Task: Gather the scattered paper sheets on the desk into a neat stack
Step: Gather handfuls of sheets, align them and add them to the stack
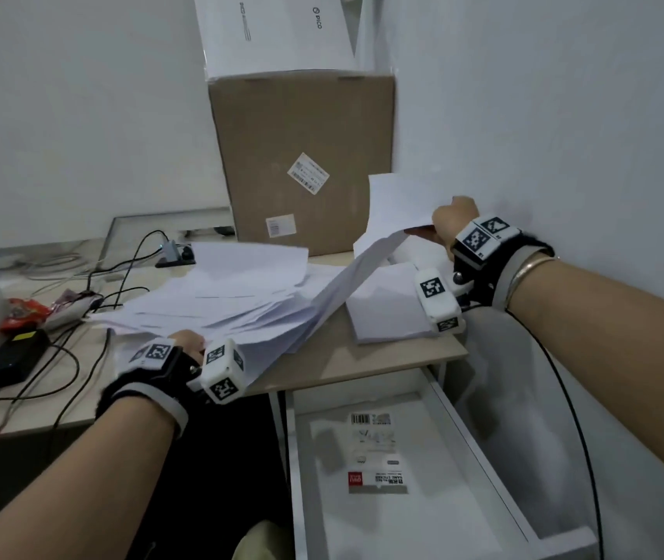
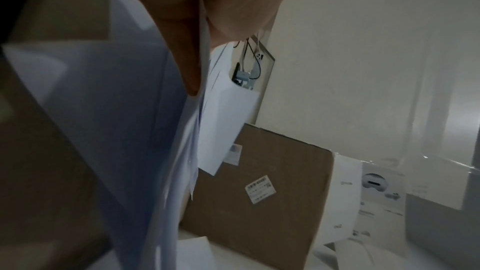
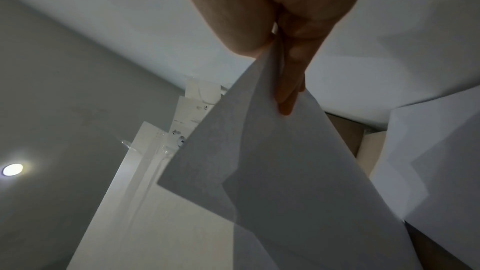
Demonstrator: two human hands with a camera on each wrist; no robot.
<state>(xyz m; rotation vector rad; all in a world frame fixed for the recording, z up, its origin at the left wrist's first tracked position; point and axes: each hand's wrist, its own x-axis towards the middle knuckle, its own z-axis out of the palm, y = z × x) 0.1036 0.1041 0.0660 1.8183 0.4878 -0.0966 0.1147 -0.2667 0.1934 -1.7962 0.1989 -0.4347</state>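
I am watching the loose pile of white paper sheets (image 1: 241,293) fanning across the desk's middle toward its front edge. My left hand (image 1: 191,341) is pinching its near edge, thumb above, fingers beneath. My right hand (image 1: 449,224) is pinching lifted white sheets (image 1: 387,204) near the back right corner, their long axis slanting down-left toward the pile.

Paper sheets (image 1: 241,301) white, faint bluish cast in dim light. Cardboard box (image 1: 302,155) plain brown, white barcode labels stuck on. Box on top (image 1: 274,30) white, grey print. Desk (image 1: 362,357) pale beige wood-tone. Cables (image 1: 120,268) black; power brick (image 1: 13,357) black, yellow label. Snack wrapper (image 1: 23,313) red-orange. Wrist straps (image 1: 496,256) black, white blocks with black-and-white square codes. Drawer (image 1: 403,499) white, red-and-white label inside. Walls (image 1: 80,95) off-white.
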